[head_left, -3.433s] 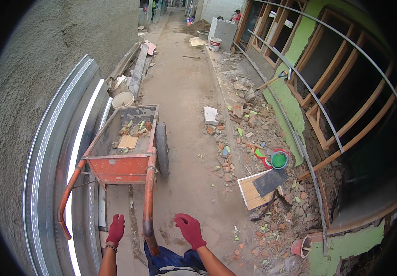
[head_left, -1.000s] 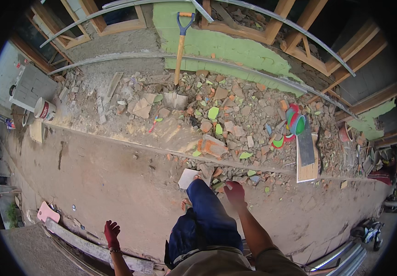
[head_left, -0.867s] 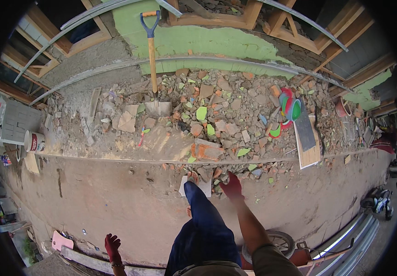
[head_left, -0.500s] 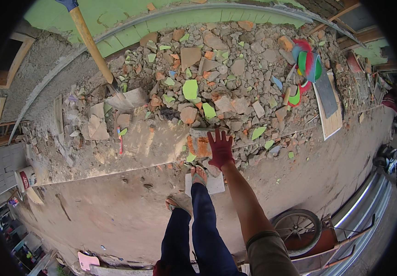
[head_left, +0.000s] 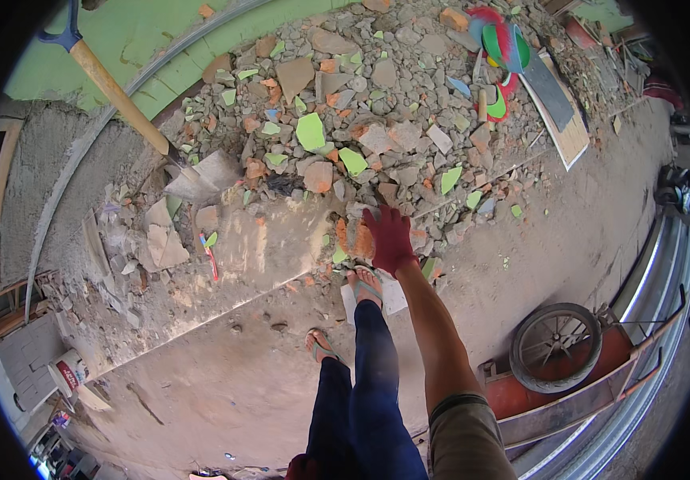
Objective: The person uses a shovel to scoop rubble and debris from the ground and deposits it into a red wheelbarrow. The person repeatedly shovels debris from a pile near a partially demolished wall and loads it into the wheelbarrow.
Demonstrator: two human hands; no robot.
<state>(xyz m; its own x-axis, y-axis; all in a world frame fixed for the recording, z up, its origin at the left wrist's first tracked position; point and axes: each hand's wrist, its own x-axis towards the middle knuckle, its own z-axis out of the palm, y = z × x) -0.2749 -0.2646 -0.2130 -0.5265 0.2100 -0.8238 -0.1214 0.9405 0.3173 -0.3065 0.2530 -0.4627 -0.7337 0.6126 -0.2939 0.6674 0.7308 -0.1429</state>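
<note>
My right hand [head_left: 391,242], in a dark red glove, is at the front edge of the rubble heap. Its fingers bend over a broken brick chunk [head_left: 351,238] with orange and grey faces; the palm hides part of it. Of my left hand only a dark red patch [head_left: 302,466] shows at the lower edge, its fingers hidden. Just below the chunk, my sandalled foot [head_left: 366,286] stands on a pale flat slab [head_left: 394,298]. Green-faced plaster pieces [head_left: 311,132] and grey lumps lie beyond the hand.
A shovel [head_left: 121,100] with a wooden handle leans at the left, blade in the debris. Farther right lie a red and green ball-like item [head_left: 506,48] and a flat board [head_left: 557,112]. A wheelbarrow [head_left: 561,360] stands at lower right; a white bucket [head_left: 67,374] at left.
My right hand's spread fingers have drawn together and curled over the brick chunk. The view has swung, bringing more of the wheelbarrow in.
</note>
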